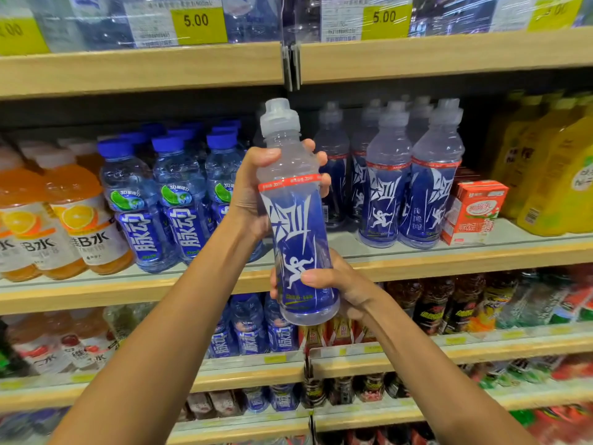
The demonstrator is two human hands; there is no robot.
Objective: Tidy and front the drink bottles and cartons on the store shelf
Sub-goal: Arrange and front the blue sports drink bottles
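Holding blue sports bottle point(296, 226) upright before the middle shelf point(417, 261), left grip point(253, 191) clamped at its shoulder, right grip point(340, 284) clamped at its base, probably to square the label for fronting.

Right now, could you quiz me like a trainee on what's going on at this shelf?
1. True or false: the left hand and the right hand both grip the bottle.
2. Which hand grips nearer the cap? A: left. B: right.
3. Fill in: the carton stands to the ___ of the shelved bottles with the same label.

Key: 1 true; 2 A; 3 right.
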